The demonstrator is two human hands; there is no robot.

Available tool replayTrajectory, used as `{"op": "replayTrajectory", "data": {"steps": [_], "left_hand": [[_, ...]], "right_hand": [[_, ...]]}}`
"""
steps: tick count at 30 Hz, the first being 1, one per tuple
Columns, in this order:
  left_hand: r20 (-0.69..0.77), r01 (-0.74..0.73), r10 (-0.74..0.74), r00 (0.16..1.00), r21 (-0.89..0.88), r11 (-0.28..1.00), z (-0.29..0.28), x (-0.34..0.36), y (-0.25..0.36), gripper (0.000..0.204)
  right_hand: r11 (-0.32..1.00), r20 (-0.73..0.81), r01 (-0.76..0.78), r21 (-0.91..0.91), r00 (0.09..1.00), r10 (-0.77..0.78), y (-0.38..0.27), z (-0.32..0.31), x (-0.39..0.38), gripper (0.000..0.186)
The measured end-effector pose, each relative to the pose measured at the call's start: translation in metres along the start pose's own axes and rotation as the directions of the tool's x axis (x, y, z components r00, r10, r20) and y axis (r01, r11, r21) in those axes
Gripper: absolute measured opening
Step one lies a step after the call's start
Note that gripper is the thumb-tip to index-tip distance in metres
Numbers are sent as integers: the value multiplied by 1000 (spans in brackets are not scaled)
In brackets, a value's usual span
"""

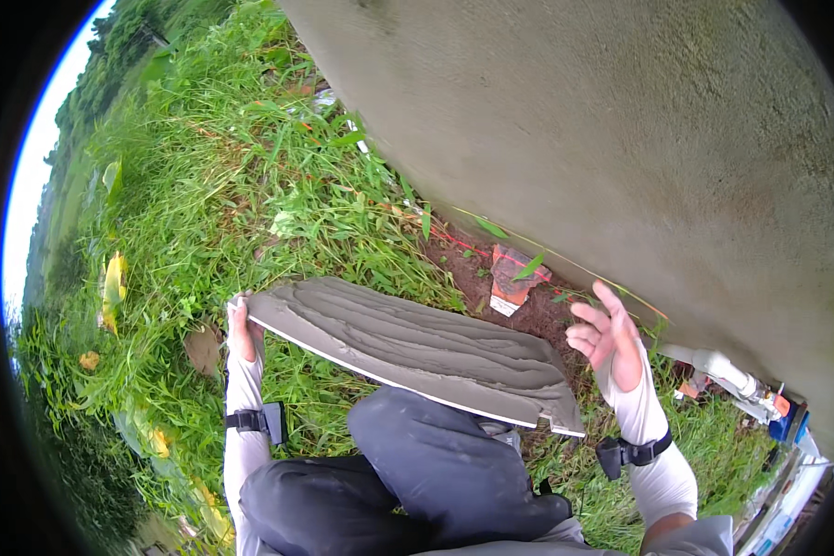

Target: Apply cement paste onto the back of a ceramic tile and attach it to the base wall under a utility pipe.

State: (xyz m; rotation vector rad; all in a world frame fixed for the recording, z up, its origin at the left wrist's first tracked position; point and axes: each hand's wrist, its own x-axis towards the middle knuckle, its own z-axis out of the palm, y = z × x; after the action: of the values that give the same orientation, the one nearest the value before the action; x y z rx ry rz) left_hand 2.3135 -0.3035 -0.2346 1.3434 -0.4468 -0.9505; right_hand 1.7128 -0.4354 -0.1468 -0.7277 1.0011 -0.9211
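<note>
A long board point(562, 432) with a thin pale edge lies across in front of my knees, loaded with wet grey mortar point(408, 334) in wavy ridges. My left hand point(241, 331) is closed around the board's left end. Beyond the other end, my right hand point(612, 335) is raised with its fingers apart and holds nothing. It hangs near the foot of a grey plastered wall point(602, 139), not touching the board. Whether the board rests on my knee is hard to tell.
Beside the wall's foot, a broken orange brick point(512, 278) sits on bare soil. A white pipe point(727, 371) with fittings runs along the wall at right. Tall grass point(204, 204) covers the ground at left, with yellow leaves point(113, 289) among it.
</note>
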Motion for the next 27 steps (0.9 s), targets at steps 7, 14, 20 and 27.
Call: {"op": "replayTrajectory", "data": {"steps": [7, 14, 20, 27], "left_hand": [[-29, -21, 21, 999, 13, 1000, 6, -3, 0, 43], [-68, -15, 17, 998, 29, 999, 12, -5, 1, 48], [-91, -38, 39, 995, 16, 999, 15, -5, -1, 46], [-111, 0, 8, 994, 71, 998, 23, -9, 8, 47]], "right_hand": [[927, -123, -162, 338, 969, 215, -30, 34, 34, 46], [781, -208, -203, -591, 973, 95, -10, 18, 40, 53], [447, 226, 222, -866, 973, -46, -38, 95, 27, 56], [490, 823, 746, -452, 560, -94, -28, 339, 104, 51]]}}
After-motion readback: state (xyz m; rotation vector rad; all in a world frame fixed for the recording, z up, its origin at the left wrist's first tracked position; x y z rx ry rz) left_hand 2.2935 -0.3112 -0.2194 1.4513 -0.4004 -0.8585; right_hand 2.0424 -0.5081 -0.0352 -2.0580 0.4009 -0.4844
